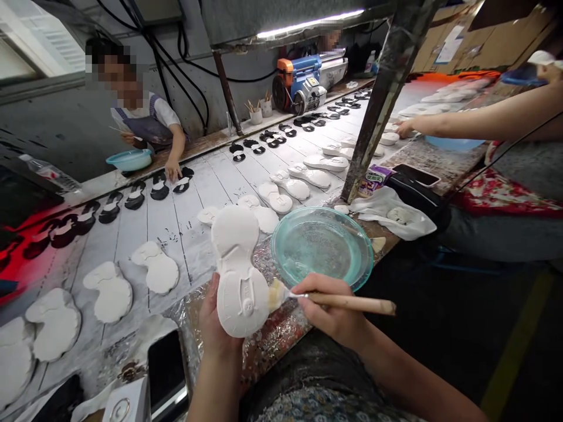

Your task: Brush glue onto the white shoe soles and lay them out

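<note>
tube light (pixel 310 24) at top centre, hard white. window (pixel 48 38) upper left, pale, nearly washed out. red glow (pixel 15 266) on the left; another, farther off. white sole (pixel 241 296) bright, relief legible. glints on plastic film (pixel 192 313). floor (pixel 466 328) near-black. wide-angle stretch toward corners; distance soft. pixel blocks mask a person's head (pixel 116 70).

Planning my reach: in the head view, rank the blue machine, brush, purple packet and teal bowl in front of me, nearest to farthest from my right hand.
1. Brush: held in the right hand.
2. Teal bowl: just beyond the hand.
3. Purple packet: past the bowl, to the right.
4. Blue machine: far back.
</note>
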Tool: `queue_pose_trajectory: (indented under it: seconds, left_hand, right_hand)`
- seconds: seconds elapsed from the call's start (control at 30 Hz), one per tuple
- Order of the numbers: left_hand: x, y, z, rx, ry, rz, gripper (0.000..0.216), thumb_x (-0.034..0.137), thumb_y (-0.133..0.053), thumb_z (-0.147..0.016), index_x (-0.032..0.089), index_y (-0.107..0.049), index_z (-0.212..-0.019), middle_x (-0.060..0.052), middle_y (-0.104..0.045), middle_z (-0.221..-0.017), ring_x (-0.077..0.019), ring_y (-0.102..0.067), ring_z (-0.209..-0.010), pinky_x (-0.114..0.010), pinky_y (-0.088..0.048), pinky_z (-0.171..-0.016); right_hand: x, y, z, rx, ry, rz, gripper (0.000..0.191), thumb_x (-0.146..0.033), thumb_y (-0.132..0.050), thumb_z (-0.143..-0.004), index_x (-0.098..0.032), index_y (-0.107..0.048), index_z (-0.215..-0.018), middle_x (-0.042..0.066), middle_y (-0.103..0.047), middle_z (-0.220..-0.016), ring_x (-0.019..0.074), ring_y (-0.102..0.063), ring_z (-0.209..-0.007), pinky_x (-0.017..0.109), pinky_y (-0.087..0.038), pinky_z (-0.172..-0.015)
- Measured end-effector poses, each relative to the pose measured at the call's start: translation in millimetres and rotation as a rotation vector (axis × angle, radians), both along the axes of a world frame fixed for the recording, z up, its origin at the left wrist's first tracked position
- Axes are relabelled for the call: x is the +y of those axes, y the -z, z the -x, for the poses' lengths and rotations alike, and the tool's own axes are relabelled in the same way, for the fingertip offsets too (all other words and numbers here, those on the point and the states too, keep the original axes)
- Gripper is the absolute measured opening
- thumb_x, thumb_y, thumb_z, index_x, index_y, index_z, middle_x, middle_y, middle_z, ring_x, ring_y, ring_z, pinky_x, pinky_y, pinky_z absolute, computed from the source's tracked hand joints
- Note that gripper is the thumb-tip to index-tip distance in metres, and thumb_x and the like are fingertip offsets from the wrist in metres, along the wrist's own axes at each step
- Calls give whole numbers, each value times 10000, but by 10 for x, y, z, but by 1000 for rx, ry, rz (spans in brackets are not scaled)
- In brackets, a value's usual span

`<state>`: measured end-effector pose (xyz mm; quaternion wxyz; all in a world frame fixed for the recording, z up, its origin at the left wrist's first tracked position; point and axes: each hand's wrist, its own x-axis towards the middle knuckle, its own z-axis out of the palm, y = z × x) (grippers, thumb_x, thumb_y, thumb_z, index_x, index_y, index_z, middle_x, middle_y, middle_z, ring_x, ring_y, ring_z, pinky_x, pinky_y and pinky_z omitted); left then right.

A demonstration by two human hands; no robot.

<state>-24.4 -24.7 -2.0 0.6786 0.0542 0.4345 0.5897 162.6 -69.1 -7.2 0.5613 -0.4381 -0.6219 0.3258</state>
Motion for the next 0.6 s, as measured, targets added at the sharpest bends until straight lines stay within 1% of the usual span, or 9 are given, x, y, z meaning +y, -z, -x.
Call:
queue_pose_trajectory:
  seconds: [0.07, 0.17, 0.2, 0.33, 0.4, 0.5, 0.57, 0.6]
  left_hand:
    - [22, -6, -13, 44, -83, -10, 390, 419, -460, -879, 159, -703, -1039, -79, -755, -875, -292, -683, -998, -438, -529, -916]
    - [35, -19, -26, 64, -105, -8, 437, 443, -440, -882, 144, -693, -1077, -88, -750, -869, -299, -681, -988, -448, -527, -909]
    - [35, -26, -29, 63, -115, -9, 451, 452, -431, -883, 140, -695, -1073, -93, -749, -872, -301, -683, -976, -450, -528, -903]
    - [28, -64, -56, 73, -195, -21, 449, 440, -402, -893, 140, -710, -1023, -101, -745, -847, -289, -699, -895, -444, -531, -880]
    - [26, -65, -83, 87, -214, -54, 427, 432, -414, -891, 149, -711, -1009, -89, -743, -829, -276, -704, -843, -437, -537, -858]
    - [5, 3, -97, 129, -260, -156, 408, 451, -420, -906, 167, -697, -1001, -61, -736, -848, -243, -696, -850, -379, -540, -843]
    - [-46, 103, -59, 186, -270, -246, 370, 459, -416, -924, 205, -674, -1000, -27, -726, -879, -214, -678, -928, -321, -526, -860]
    - [-85, 166, -24, 213, -252, -280, 323, 442, -423, -930, 232, -661, -990, -6, -718, -884, -196, -666, -962, -291, -518, -865]
  right_hand:
    - [-11, -9, 22, -10, 36, 1, 134, -162, -583, -793, -200, -699, -849, 7, -697, -705, 134, -631, -622, 238, -522, -582]
    - [-27, -26, 69, 30, -41, -73, 164, -154, -590, -812, -204, -704, -919, 16, -707, -746, 131, -633, -635, 245, -522, -597]
    - [-29, -30, 86, 28, -51, -93, 173, -142, -589, -810, -202, -704, -924, 16, -704, -740, 128, -630, -629, 244, -518, -595]
    - [-22, -22, 144, 5, 20, -164, 195, -97, -568, -795, -202, -686, -910, 2, -655, -674, 118, -592, -581, 233, -492, -558]
    - [-28, 3, 181, 7, -17, -250, 220, -102, -565, -804, -208, -669, -967, 3, -644, -675, 121, -586, -579, 240, -495, -562]
    - [-62, 47, 263, -107, -80, -394, 259, -131, -571, -826, -200, -620, -1070, 29, -671, -711, 148, -602, -583, 269, -511, -568]
    - [-80, 33, 317, -189, -58, -447, 254, -147, -571, -840, -187, -591, -1091, 41, -692, -712, 156, -596, -541, 274, -504, -532]
    - [-79, 2, 341, -204, -30, -449, 233, -152, -570, -852, -186, -585, -1082, 41, -702, -714, 155, -598, -524, 271, -503, -521]
